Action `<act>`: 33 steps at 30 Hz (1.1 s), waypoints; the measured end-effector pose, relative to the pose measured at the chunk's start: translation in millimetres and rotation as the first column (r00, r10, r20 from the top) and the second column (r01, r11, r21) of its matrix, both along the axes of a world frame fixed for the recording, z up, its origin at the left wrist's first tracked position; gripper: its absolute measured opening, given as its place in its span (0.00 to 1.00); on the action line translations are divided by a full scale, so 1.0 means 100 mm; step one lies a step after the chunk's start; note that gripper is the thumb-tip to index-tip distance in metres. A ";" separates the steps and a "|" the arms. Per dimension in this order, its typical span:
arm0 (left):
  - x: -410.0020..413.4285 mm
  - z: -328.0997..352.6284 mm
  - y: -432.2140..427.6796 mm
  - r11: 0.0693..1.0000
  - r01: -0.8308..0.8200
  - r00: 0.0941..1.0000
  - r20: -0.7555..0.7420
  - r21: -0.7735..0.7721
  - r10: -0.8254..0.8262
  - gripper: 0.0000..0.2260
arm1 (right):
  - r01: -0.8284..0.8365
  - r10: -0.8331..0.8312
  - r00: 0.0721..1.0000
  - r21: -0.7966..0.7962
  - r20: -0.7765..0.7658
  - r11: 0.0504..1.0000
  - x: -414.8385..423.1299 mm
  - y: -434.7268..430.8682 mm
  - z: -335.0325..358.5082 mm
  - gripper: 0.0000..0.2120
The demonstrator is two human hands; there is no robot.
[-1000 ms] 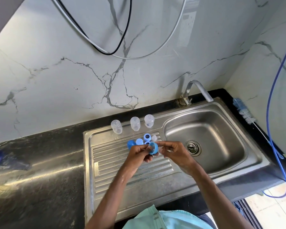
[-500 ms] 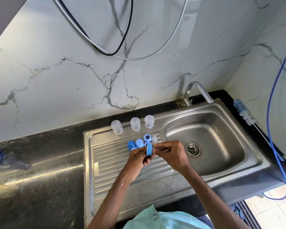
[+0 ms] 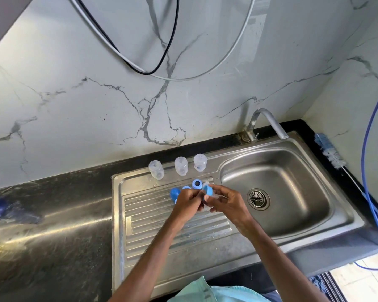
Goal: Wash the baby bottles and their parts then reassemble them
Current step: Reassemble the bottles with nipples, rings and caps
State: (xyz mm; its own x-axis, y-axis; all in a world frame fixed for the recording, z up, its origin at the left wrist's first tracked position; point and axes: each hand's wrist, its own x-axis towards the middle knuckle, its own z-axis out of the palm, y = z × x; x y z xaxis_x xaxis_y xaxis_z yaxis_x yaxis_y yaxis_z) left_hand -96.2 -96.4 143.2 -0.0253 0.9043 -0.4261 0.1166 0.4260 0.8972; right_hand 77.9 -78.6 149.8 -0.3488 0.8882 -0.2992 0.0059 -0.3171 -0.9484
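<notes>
The left hand [image 3: 187,202] and right hand [image 3: 228,203] were together above the back of the ribbed drainboard [image 3: 172,227], just left of the rim of the basin [image 3: 292,192]. Both pinched one blue screw ring [image 3: 208,190] at the fingertips. Ribbed steel ran from under the wrists to the sink's front edge. The basin opened to the right, with the tap [image 3: 267,120] arching over its back corner. Just behind the hands lay a second blue ring [image 3: 197,183] and a blue cap [image 3: 174,192], the cap partly hidden by the left knuckles. Three clear bottles [image 3: 181,166] stood in a row along the back edge, apart from one another. The held ring was tilted, with its hollow side partly showing. Something clear showed below it, too blurred to name. A bottle brush [image 3: 330,153] lay on the black counter to the right of the basin.
</notes>
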 end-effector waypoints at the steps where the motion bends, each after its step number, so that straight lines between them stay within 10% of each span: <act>1: -0.01 0.02 0.08 0.999 0.045 0.996 -0.072 0.009 -0.044 0.17 | 0.012 -0.012 1.000 -0.005 -0.003 1.000 -0.02 0.04 0.00 0.16; 7: -0.12 -0.08 0.79 0.957 0.213 0.674 -0.739 0.199 0.003 0.10 | 0.206 -0.204 0.978 -0.032 0.050 0.978 -0.05 0.41 -0.16 0.20; 14: -0.06 -0.46 1.69 0.860 0.509 0.226 -0.960 -0.031 -0.168 0.41 | 0.252 -0.256 0.965 -0.068 -0.057 0.965 0.02 0.64 -0.31 0.19; 18: -0.07 -0.74 1.89 0.821 0.518 0.054 -0.949 -0.240 -0.311 0.39 | 0.286 -0.295 0.953 -0.113 -0.069 0.951 0.05 0.72 -0.43 0.18; 25: -0.11 -0.78 1.88 0.846 0.523 0.260 -0.926 -0.104 -0.275 0.31 | 0.295 -0.305 0.951 -0.140 -0.056 0.945 0.10 0.74 -0.45 0.20; 33: -0.23 -0.07 1.24 0.965 0.206 0.861 -0.500 0.163 -0.099 0.28 | 0.273 -0.273 0.962 -0.002 -0.018 0.962 0.29 0.61 -0.22 0.25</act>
